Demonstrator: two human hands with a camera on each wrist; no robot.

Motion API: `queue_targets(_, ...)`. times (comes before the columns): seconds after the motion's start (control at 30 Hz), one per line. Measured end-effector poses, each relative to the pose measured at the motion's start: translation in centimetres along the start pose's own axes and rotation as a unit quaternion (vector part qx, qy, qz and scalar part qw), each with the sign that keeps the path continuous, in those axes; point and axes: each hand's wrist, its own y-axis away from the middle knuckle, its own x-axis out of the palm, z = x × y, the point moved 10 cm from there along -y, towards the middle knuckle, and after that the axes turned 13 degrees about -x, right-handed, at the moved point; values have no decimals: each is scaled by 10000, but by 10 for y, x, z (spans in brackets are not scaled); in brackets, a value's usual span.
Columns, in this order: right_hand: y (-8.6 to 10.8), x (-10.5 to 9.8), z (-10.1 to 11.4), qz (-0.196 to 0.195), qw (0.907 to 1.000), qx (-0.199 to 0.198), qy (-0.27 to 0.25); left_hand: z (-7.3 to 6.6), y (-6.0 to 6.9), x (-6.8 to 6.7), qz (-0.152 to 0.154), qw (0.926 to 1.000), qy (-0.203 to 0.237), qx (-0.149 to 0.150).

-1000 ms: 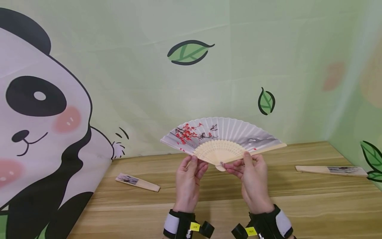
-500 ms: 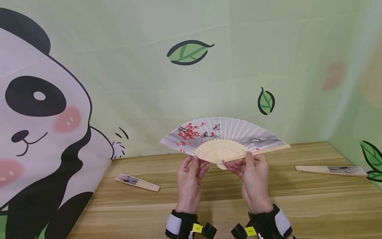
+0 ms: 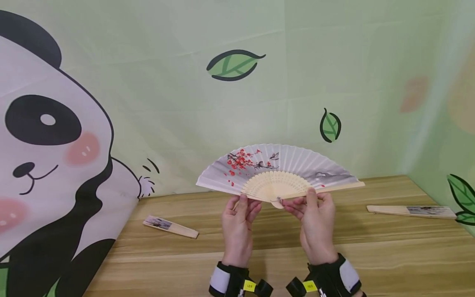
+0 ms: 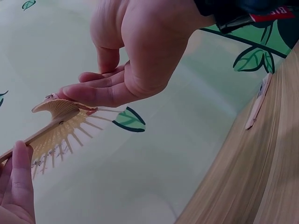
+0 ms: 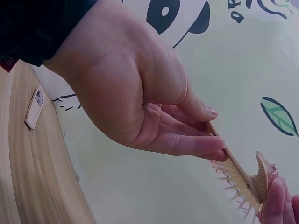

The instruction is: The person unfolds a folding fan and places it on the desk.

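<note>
A spread folding fan [image 3: 293,159] stands in front of me in the head view, its pale leaf printed with red blossoms and its slatted ribs meeting at a pivot below. My left hand [image 3: 237,231] pinches the lower left edge between thumb and fingers. On the other side, my right hand [image 3: 318,227] grips the right outer stick, thumb in front, fingertips close to the pivot. From the right wrist view, that outer stick [image 5: 232,161] lies between thumb and fingers. The left wrist view catches the fan's ribs [image 4: 58,128] from the side.
A folded fan [image 3: 170,227] lies on the wooden table [image 3: 178,268] to the left. Another folded fan [image 3: 412,211] lies at the far right. Behind the table hangs a green backdrop [image 3: 167,103] printed with a panda and leaves.
The fan has spread a little wider, both tips reaching farther outward and its blossom print shifting right. My left hand has moved slightly right; the right hand has barely moved.
</note>
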Motion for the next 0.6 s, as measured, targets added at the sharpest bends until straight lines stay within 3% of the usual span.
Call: queue_targets(0.6, -2, -6, 1, -307, 9990, -295, -154, 2, 2, 1, -69, 9997, -141, 164)
